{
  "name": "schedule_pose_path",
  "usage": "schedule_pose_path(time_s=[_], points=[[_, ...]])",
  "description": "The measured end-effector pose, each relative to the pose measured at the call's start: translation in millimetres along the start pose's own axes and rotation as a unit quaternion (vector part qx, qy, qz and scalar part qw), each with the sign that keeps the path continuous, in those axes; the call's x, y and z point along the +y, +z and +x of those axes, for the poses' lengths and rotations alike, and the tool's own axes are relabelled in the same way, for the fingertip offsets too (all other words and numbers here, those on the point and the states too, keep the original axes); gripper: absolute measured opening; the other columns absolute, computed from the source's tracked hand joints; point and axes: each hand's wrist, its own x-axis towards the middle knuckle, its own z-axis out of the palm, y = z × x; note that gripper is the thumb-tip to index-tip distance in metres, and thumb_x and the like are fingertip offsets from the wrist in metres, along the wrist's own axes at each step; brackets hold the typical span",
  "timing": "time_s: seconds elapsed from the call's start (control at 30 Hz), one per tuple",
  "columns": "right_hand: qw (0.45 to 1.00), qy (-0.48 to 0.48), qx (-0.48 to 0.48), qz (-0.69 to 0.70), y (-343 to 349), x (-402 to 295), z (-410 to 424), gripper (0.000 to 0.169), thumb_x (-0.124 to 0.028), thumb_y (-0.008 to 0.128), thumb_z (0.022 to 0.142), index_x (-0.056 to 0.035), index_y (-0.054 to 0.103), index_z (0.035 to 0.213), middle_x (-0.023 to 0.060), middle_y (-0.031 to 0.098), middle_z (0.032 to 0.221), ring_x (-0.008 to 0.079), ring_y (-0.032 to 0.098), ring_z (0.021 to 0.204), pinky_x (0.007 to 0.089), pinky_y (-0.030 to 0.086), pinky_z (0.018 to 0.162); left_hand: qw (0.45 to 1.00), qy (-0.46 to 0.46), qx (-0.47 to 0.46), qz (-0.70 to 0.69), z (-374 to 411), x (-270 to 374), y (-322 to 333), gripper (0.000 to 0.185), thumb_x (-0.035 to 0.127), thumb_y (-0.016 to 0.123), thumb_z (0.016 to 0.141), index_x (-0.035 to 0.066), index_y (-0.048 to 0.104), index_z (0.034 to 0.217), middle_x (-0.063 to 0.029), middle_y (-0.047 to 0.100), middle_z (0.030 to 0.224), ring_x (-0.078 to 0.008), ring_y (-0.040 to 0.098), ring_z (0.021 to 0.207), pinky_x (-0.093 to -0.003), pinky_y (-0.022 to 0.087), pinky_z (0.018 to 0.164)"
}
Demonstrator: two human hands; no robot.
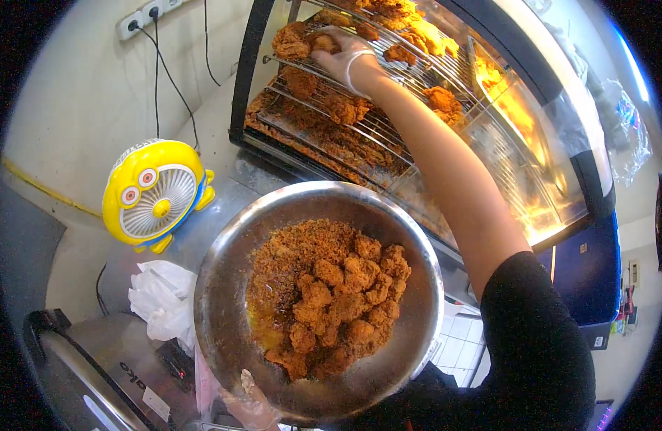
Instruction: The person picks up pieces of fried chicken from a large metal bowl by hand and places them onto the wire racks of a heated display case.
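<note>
My right hand (pixel 344 54), in a clear plastic glove, reaches into a lit display warmer and holds a piece of fried chicken (pixel 325 44) over the upper wire rack (pixel 374 56). Another fried piece (pixel 291 41) lies just left of it on that rack. Close to my body is a large stainless steel bowl (pixel 427 301) with many fried chicken pieces (pixel 347 296), loose crumbs (pixel 304 245) and a little yellow oil (pixel 263 328). My left hand (pixel 250 407), gloved too, grips the bowl's near-left rim, its thumb coated with batter or crumbs. Its other fingers are mostly hidden.
More fried pieces lie on the warmer's racks, over a crumb-covered bottom tray (pixel 331 140). The warmer's black frame (pixel 245 70) edges the opening. Left of the bowl are a yellow character fan (pixel 157 196), crumpled white paper or plastic (pixel 164 301) and a metal appliance (pixel 102 372).
</note>
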Motion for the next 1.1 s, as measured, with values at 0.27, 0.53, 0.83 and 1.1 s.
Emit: schedule_pose_path(time_s=[0.27, 0.53, 0.83, 1.1], points=[[0.966, 0.211, 0.122, -0.088, -9.3, 52.9, -20.1, 0.049, -0.044, 0.061, 0.094, -0.0132, 0.064, 0.132, 0.0124, 0.071, 0.123, 0.0328, 0.067, 0.114, 0.044, 0.053, 0.097, 0.988, -0.019, -0.007, -0.152, -5.7, -35.0, 7.4, 0.059, 0.014, 0.069, 0.096, -0.015, 0.039, 0.137, -0.0263, 0.058, 0.126, -0.0298, 0.058, 0.113, -0.0411, 0.049, 0.1], [0.909, 0.379, 0.101, -0.137, -1.4, 129.0, 19.9, 0.038, -0.035, 0.067, 0.091, -0.0134, 0.071, 0.122, 0.0074, 0.071, 0.121, 0.027, 0.069, 0.109, 0.0431, 0.056, 0.086, 0.989, -0.074, -0.005, -0.126, 0.1, -23.3, 10.6, 0.057, 0.013, 0.069, 0.096, -0.015, 0.042, 0.137, -0.024, 0.058, 0.126, -0.0279, 0.058, 0.111, -0.0388, 0.05, 0.098], [0.949, 0.126, 0.016, -0.288, -4.8, 163.3, 54.3, 0.043, -0.033, 0.041, 0.101, -0.0153, 0.065, 0.132, 0.0131, 0.059, 0.141, 0.0351, 0.058, 0.128, 0.0481, 0.048, 0.104, 0.981, -0.104, -0.012, -0.166, -15.5, -56.5, 11.5, 0.064, 0.009, 0.066, 0.096, -0.019, 0.032, 0.142, -0.0251, 0.058, 0.121, -0.0272, 0.063, 0.108, -0.0381, 0.053, 0.096], [0.941, 0.25, -0.035, -0.224, -22.6, 37.5, 6.5, 0.059, -0.051, 0.045, 0.095, -0.0082, 0.062, 0.133, 0.0218, 0.062, 0.134, 0.0346, 0.059, 0.126, 0.0467, 0.045, 0.105, 0.964, -0.114, 0.059, -0.231, -16.7, -28.8, 13.1, 0.07, 0.005, 0.064, 0.095, -0.014, 0.024, 0.149, -0.0245, 0.048, 0.136, -0.0251, 0.061, 0.11, -0.0343, 0.055, 0.095]])
